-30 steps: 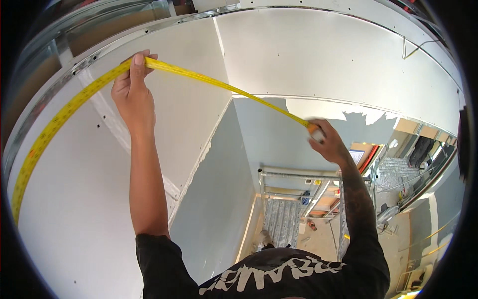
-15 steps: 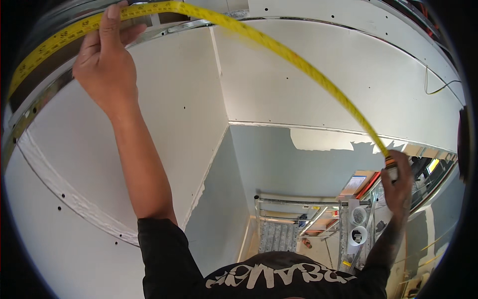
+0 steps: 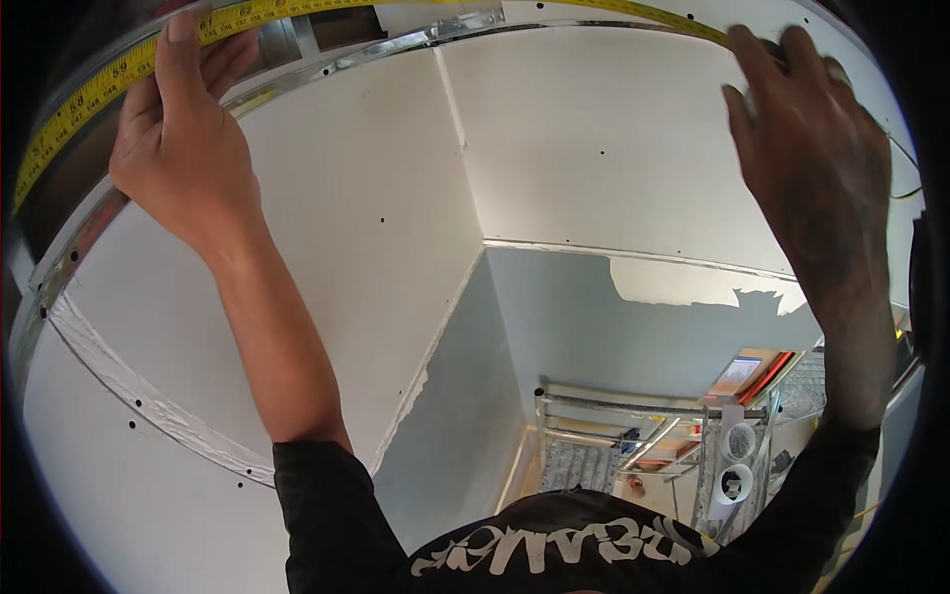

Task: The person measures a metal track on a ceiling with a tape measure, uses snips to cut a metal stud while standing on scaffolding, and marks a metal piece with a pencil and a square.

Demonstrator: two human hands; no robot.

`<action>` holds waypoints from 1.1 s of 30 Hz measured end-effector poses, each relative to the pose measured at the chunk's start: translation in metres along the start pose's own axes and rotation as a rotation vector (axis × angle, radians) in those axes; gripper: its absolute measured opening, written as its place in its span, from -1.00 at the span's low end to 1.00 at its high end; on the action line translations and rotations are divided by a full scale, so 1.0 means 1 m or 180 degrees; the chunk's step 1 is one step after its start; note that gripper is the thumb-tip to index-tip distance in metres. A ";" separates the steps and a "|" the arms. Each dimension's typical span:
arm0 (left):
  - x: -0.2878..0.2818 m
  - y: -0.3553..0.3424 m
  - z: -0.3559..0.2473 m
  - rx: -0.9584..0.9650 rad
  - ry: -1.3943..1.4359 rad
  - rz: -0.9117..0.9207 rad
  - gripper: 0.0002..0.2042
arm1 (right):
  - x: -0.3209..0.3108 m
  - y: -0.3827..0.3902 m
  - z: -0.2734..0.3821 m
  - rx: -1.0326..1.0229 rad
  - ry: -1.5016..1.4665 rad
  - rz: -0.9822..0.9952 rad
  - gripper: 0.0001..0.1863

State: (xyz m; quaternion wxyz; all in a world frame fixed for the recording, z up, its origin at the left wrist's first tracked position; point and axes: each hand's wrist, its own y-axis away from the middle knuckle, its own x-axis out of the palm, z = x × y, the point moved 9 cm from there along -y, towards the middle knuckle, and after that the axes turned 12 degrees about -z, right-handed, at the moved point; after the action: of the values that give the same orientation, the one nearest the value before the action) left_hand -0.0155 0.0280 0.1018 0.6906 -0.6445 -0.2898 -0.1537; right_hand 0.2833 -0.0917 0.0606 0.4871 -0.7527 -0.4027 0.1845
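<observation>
The yellow blade of a tape measure (image 3: 327, 6) spans the top of the view, running along a metal channel at the edge of the white board. My left hand (image 3: 188, 148), at upper left, grips the blade, one finger laid across its face and the others curled at its lower edge. At upper right, my right hand (image 3: 821, 158) is raised with bent fingers where the blade meets it. The tape's case is mostly hidden by that hand, which is slightly blurred.
White boards (image 3: 584, 129) with dark screw dots form a recess above a blue-grey wall (image 3: 554, 297) with a ragged torn edge. A metal channel (image 3: 386, 42) borders the recess. Lower right are scaffold rails (image 3: 623, 401), a metal platform (image 3: 579, 465) and a white bucket (image 3: 732, 485).
My right hand has risen from lower right to the upper edge, and the arched blade now lies straighter along the top. My left hand has shifted slightly left and down, still on the blade.
</observation>
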 end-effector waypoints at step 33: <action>-0.008 0.008 -0.007 -0.0472 -0.0192 0.0051 -0.67 | 0.016 -0.034 0.015 -0.0775 -0.0492 0.1073 -0.79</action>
State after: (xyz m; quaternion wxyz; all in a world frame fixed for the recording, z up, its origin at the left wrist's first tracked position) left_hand -0.0153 0.0206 0.0905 0.6331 -0.7006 -0.2932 -0.1497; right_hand 0.2684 -0.0634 0.0853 0.3225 -0.8462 -0.3267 0.2705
